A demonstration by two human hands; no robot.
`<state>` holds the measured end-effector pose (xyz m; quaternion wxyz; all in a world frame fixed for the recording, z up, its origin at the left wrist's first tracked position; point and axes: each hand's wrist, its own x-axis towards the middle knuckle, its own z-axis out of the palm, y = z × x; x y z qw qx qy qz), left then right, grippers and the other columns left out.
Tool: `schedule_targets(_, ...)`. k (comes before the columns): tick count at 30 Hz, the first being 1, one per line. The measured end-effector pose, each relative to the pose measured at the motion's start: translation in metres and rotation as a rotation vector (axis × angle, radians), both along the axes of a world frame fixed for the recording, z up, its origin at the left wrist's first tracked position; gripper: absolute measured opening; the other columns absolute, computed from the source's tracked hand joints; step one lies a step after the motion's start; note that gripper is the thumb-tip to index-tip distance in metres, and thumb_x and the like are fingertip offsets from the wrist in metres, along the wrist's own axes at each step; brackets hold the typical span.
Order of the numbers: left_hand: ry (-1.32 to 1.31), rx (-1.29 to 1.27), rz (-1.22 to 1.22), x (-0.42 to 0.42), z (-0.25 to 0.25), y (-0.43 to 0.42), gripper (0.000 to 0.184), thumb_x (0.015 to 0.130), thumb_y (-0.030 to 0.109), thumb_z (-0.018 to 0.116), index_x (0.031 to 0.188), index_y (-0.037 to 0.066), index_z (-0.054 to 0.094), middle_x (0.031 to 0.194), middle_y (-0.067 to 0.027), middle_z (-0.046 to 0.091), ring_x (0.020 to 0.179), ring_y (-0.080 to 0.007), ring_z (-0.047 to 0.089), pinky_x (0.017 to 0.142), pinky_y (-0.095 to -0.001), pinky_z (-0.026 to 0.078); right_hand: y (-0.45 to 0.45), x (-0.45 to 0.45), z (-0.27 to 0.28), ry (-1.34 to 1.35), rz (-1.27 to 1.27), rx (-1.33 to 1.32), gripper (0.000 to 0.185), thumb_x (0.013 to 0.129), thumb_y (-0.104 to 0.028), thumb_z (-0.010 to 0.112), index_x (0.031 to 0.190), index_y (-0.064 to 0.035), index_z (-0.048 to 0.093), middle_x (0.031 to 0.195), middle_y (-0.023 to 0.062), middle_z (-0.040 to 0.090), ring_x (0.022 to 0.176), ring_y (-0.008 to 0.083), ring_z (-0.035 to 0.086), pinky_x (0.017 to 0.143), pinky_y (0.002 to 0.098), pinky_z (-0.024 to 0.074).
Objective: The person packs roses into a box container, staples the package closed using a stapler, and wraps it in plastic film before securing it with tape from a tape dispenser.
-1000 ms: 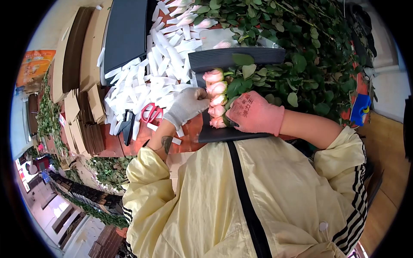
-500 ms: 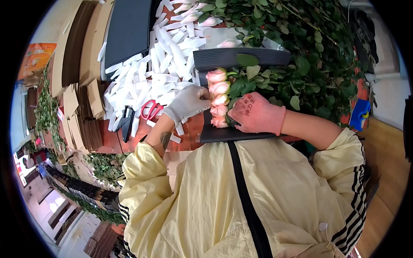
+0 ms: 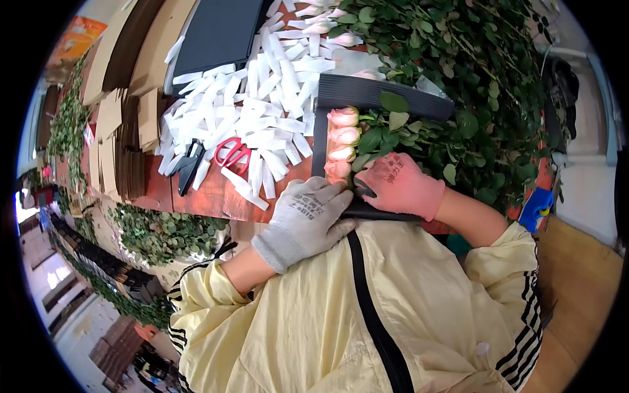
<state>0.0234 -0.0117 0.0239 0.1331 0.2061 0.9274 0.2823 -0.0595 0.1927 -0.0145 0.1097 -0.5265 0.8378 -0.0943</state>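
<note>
Several pink roses point(image 3: 343, 136) lie in a column on a black ridged sheet point(image 3: 321, 141), their leafy stems running right. My left hand point(image 3: 306, 219), in a grey glove, has its fingers stretched against the lower end of the column, with the thumb apart. They partly hide the lowest blooms. Beside the blooms, over the stems, my right hand point(image 3: 401, 185) in a pink glove is closed with curled fingers. What lies inside its grip is hidden. A raised flap point(image 3: 386, 97) of the black sheet stands behind the roses.
White mesh sleeves point(image 3: 262, 111) are heaped left of the roses, with red-handled scissors point(image 3: 232, 155) and a black tool point(image 3: 191, 167) on them. Leafy rose stems point(image 3: 485, 98) pile up at right. Cardboard pieces point(image 3: 121, 144) stand far left; a blue object point(image 3: 536, 208) sits at the right edge.
My left hand has moved down from the left of the roses to the near end of the column, now covering the lowest blooms. My right hand stays closed beside the stems. The view has shifted slightly.
</note>
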Motion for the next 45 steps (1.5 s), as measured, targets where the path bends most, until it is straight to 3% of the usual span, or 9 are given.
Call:
schedule_targets(4, -0.041, -0.048, 0.044, 0.006, -0.005, 0.005, 0.044, 0.081, 0.038, 0.058, 0.111, 0.006, 0.06, 0.113, -0.0104, 0.059, 0.102, -0.0277, 0.054, 0.086, -0.0407, 0.04, -0.006, 0.005, 0.012, 0.271, -0.132, -0.004, 0.035, 0.074, -0.034, 0.064, 0.101, -0.0136, 0.058, 0.087, 0.002, 0.058, 0.082, 0.021, 0.057, 0.071, 0.0362, 0.0402)
schedule_targets(10, 0.039, -0.033, 0.088, 0.002, 0.0, 0.005, 0.053, 0.078, 0.043, 0.061, 0.115, 0.006, 0.058, 0.119, -0.0105, 0.056, 0.109, -0.0269, 0.05, 0.09, -0.0415, 0.038, -0.011, 0.003, 0.017, 0.09, -0.077, 0.291, 0.032, 0.075, -0.034, 0.063, 0.1, -0.0154, 0.057, 0.092, 0.0024, 0.058, 0.082, 0.0179, 0.058, 0.071, 0.0348, 0.039)
schedule_targets(13, 0.208, -0.094, 0.073, 0.0, -0.015, 0.01, 0.06, 0.075, 0.049, 0.061, 0.114, 0.003, 0.057, 0.117, -0.0093, 0.055, 0.107, -0.0239, 0.05, 0.086, -0.0383, 0.04, -0.008, -0.002, 0.023, 0.463, -0.13, -0.03, 0.026, 0.074, -0.031, 0.064, 0.092, -0.015, 0.055, 0.095, 0.0049, 0.06, 0.082, 0.0193, 0.06, 0.07, 0.0337, 0.042)
schedule_targets(17, 0.215, -0.115, 0.105, 0.006, -0.023, 0.016, 0.064, 0.073, 0.05, 0.062, 0.114, 0.001, 0.056, 0.115, -0.0101, 0.056, 0.11, -0.0235, 0.049, 0.089, -0.0376, 0.039, -0.009, -0.003, 0.001, 0.323, -0.202, 0.204, 0.029, 0.072, -0.033, 0.066, 0.09, -0.0146, 0.054, 0.089, 0.0033, 0.059, 0.075, 0.0177, 0.061, 0.065, 0.0328, 0.042)
schedule_targets(24, 0.095, -0.12, 0.064, 0.005, -0.017, 0.016, 0.061, 0.074, 0.049, 0.062, 0.113, 0.001, 0.057, 0.117, -0.0121, 0.056, 0.111, -0.0263, 0.05, 0.092, -0.0393, 0.04, -0.016, -0.005, -0.004, 0.414, -0.168, 0.15, 0.031, 0.07, -0.034, 0.067, 0.088, -0.0131, 0.052, 0.077, 0.002, 0.054, 0.072, 0.019, 0.059, 0.061, 0.0335, 0.0399)
schedule_targets(27, 0.077, -0.115, 0.058, 0.003, -0.015, 0.016, 0.06, 0.074, 0.049, 0.063, 0.111, 0.002, 0.058, 0.116, -0.0116, 0.057, 0.109, -0.0261, 0.051, 0.091, -0.0393, 0.041, -0.019, -0.006, -0.002, 0.433, -0.161, 0.026, 0.031, 0.071, -0.034, 0.067, 0.088, -0.0126, 0.052, 0.078, 0.0027, 0.054, 0.073, 0.02, 0.059, 0.061, 0.0347, 0.0412)
schedule_targets(38, 0.266, -0.065, 0.15, -0.008, -0.025, 0.014, 0.065, 0.081, 0.057, 0.051, 0.112, 0.0, 0.058, 0.127, -0.0153, 0.05, 0.122, -0.0268, 0.042, 0.098, -0.0404, 0.033, -0.008, -0.004, 0.005, 0.341, -0.006, 0.239, 0.025, 0.077, -0.024, 0.061, 0.095, -0.0091, 0.052, 0.087, 0.0076, 0.056, 0.073, 0.0223, 0.061, 0.059, 0.0337, 0.0449)
schedule_targets(39, 0.243, -0.097, 0.118, -0.009, -0.031, 0.016, 0.067, 0.082, 0.058, 0.049, 0.114, 0.0, 0.058, 0.128, -0.016, 0.049, 0.122, -0.0273, 0.042, 0.098, -0.0401, 0.033, -0.009, -0.008, 0.017, 0.151, -0.032, 0.314, 0.028, 0.077, -0.025, 0.06, 0.099, -0.008, 0.054, 0.091, 0.0082, 0.057, 0.075, 0.0232, 0.062, 0.062, 0.0336, 0.0465)
schedule_targets(45, 0.122, -0.204, 0.07, -0.012, -0.017, 0.018, 0.073, 0.082, 0.06, 0.045, 0.116, -0.003, 0.056, 0.129, -0.019, 0.049, 0.121, -0.0304, 0.044, 0.099, -0.0406, 0.034, -0.014, -0.031, 0.028, 0.298, -0.146, 0.193, 0.041, 0.077, -0.03, 0.062, 0.111, -0.0079, 0.055, 0.099, 0.0079, 0.059, 0.082, 0.0226, 0.063, 0.065, 0.0338, 0.0485)
